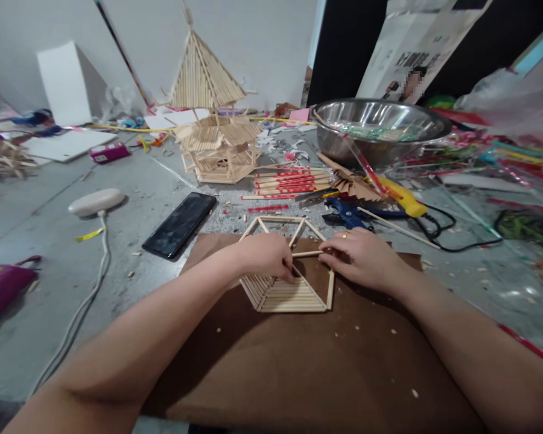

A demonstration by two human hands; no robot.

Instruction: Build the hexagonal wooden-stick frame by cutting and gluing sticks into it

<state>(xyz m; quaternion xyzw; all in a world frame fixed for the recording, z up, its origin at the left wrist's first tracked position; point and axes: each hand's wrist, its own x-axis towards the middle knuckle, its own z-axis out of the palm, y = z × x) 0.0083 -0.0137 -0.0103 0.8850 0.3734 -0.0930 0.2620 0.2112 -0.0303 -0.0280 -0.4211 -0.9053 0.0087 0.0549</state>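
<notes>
On a brown sheet (pixel 271 367) lies a hexagonal frame of thin pale wooden sticks (pixel 294 297), with stick spokes running to its middle. Rows of sticks fill its near and left near sections; the right and far ones show gaps. My left hand (pixel 269 256) is closed at the middle of the frame, fingertips pointing down where the spokes meet, and it hides that joint. At the right corner, the thumb and forefinger of my right hand (pixel 359 258) close round the outer end of a spoke.
Behind stands a stick pagoda (pixel 215 132) with a pointed roof. Red-wrapped sticks (pixel 292 182), blue cutters (pixel 346 214) and a yellow-handled tool (pixel 402 196) lie beyond the frame. A steel bowl (pixel 380 129) sits back right. A black phone (pixel 180 224) and white corded device (pixel 96 202) are left.
</notes>
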